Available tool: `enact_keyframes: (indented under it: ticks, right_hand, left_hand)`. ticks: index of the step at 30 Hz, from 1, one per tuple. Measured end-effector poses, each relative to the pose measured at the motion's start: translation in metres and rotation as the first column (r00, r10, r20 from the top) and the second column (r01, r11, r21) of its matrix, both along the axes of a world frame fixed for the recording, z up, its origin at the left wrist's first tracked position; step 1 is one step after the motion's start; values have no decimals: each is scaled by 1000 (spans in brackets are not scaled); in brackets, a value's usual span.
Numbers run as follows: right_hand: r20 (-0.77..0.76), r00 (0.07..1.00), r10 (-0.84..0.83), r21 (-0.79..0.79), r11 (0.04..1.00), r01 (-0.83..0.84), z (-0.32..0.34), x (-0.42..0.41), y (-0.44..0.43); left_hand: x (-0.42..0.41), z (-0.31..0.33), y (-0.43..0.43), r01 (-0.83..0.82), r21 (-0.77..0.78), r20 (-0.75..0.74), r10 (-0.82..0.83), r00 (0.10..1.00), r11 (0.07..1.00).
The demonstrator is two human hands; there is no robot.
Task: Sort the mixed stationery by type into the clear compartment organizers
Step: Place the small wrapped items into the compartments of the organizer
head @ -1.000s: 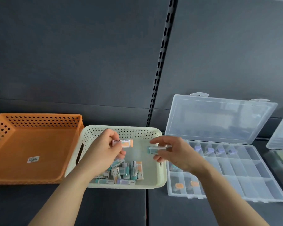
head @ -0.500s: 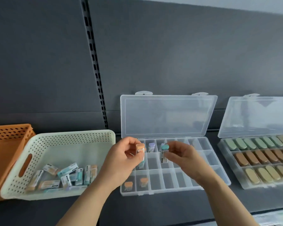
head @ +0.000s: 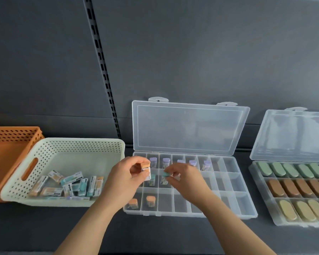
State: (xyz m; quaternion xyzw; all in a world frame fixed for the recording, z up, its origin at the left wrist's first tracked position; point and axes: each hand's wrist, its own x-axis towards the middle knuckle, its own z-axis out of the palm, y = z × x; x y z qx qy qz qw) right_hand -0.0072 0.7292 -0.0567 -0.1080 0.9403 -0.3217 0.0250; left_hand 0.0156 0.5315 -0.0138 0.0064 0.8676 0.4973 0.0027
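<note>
My left hand [head: 125, 178] holds an orange-capped eraser [head: 145, 166] upright over the left end of the clear compartment organizer [head: 245, 203]. My right hand [head: 187, 178] pinches a teal-capped eraser [head: 166, 174] over the organizer's middle row, beside another teal eraser [head: 152, 179] standing there. Several purple erasers [head: 166, 161] stand in the back row. Two orange erasers [head: 151, 200] stand in the front row. The cream perforated basket [head: 63, 144] at left holds several mixed erasers [head: 72, 184].
An orange perforated basket [head: 13, 133] sits at the far left. A second clear organizer [head: 261, 184] at the right holds rows of green, brown and yellow oval pieces, its lid leaning open. A dark panel wall with a slotted rail [head: 101, 70] stands behind.
Both hands carried their erasers from the cream basket rightward to the organizer. The view swung right, and the right hand has lowered its teal eraser toward the middle row.
</note>
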Motion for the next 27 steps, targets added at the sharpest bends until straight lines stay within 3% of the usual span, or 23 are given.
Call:
enact_keyframes:
  ticks: [2, 5, 15, 23, 27]
  right_hand:
    - [-4, 1000, 26, 92, 995, -25, -1, -3, -2]
    - [6, 998, 54, 109, 993, -55, -1, -6, 0]
    - [14, 995, 97, 15, 995, -97, 5, -1, 15]
    - [-23, 994, 107, 4, 994, -107, 11, 11, 23]
    - [-31, 994, 105, 26, 994, -104, 12, 14, 24]
  left_hand:
    - [3, -1, -1, -5, 4, 15, 5, 1000, 1000]
    - [8, -1, -1, 1, 5, 39, -1, 999, 1000]
    - [21, 6, 17, 169, -19, 84, -167, 982, 985]
    - [24, -19, 33, 278, -350, 56, -277, 959, 894]
    - [23, -29, 35, 276, -422, 28, -292, 956, 864]
